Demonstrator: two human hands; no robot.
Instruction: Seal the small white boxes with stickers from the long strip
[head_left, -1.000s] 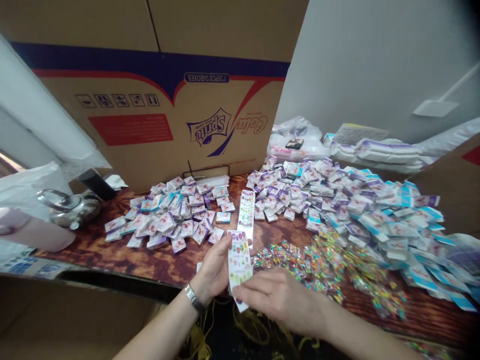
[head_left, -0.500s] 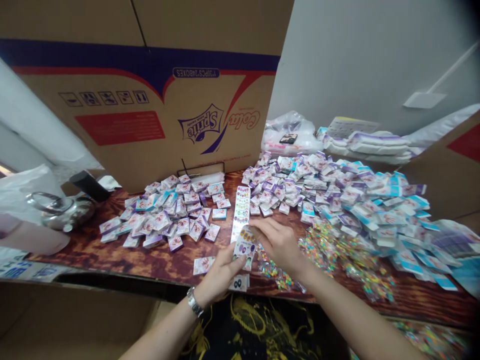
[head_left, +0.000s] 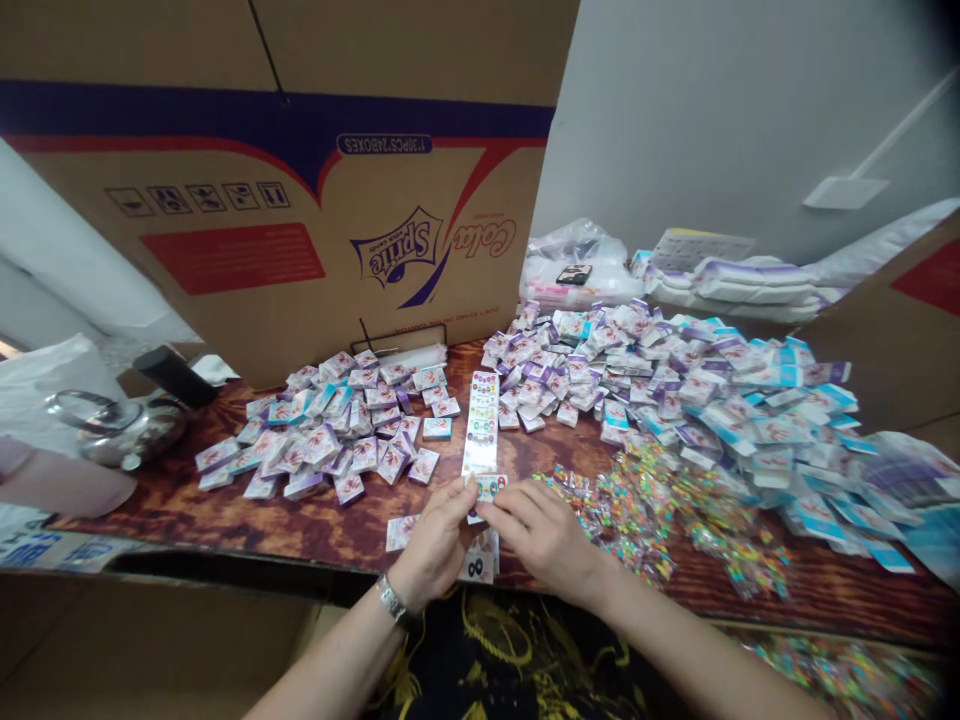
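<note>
My left hand [head_left: 437, 540] and my right hand [head_left: 541, 535] meet at the table's front edge, both pinching a small folded sticker sheet [head_left: 489, 486]. A long strip of stickers [head_left: 482, 423] lies flat on the table just beyond my fingers. Under my hands more printed sheets [head_left: 480, 566] rest at the edge. One small packet [head_left: 401, 532] lies left of my left hand. A watch is on my left wrist.
A pile of small purple-white packets [head_left: 337, 425] lies to the left, a larger pile [head_left: 675, 390] to the right. Clear bags of colourful beads [head_left: 645, 510] sit near my right hand. A big cardboard box [head_left: 300, 200] stands behind. A metal kettle [head_left: 120, 425] is at far left.
My right hand came back from the long strip to the front edge. The sheet in my hands went from a long card to a small folded piece pinched by both hands.
</note>
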